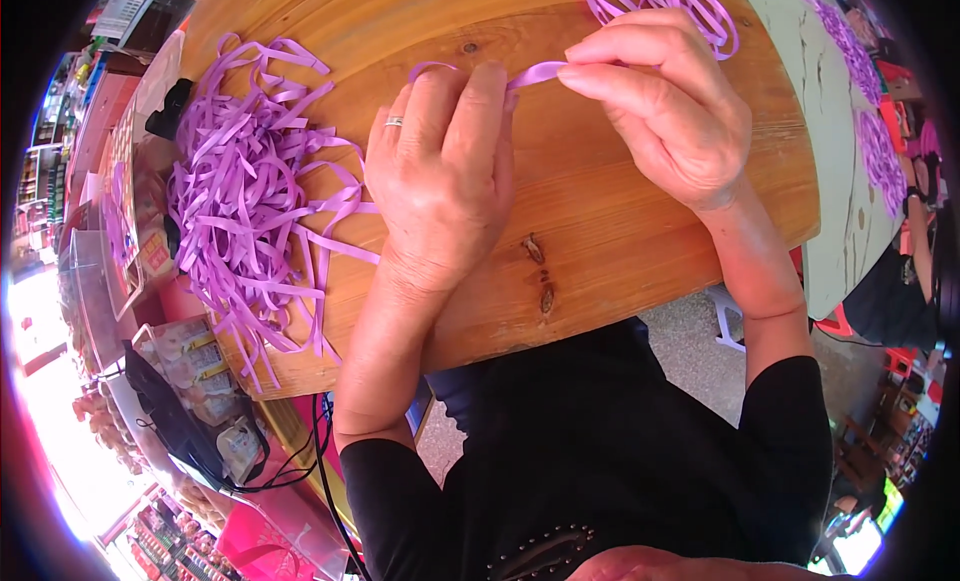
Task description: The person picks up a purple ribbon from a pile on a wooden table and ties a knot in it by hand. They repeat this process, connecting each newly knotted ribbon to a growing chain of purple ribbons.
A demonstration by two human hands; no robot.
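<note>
While the wooden bench [620, 281] is carrying the work, a tangled heap of purple ribbons [245, 191] is covering its left part and a looser ribbon bundle [716, 19] is lying just beyond the right hand [675, 116]. That hand is pinching a single purple ribbon [538, 74] between thumb and forefinger; the left hand [435, 171] is gripping the same ribbon in bent fingers, their tips hidden. The strand is spanning the gap between the hands, above the bench. Good handling is probably calling for light, even tension, the strip's face flat and untwisted, and the heap's trailing ends clear of the left wrist.
</note>
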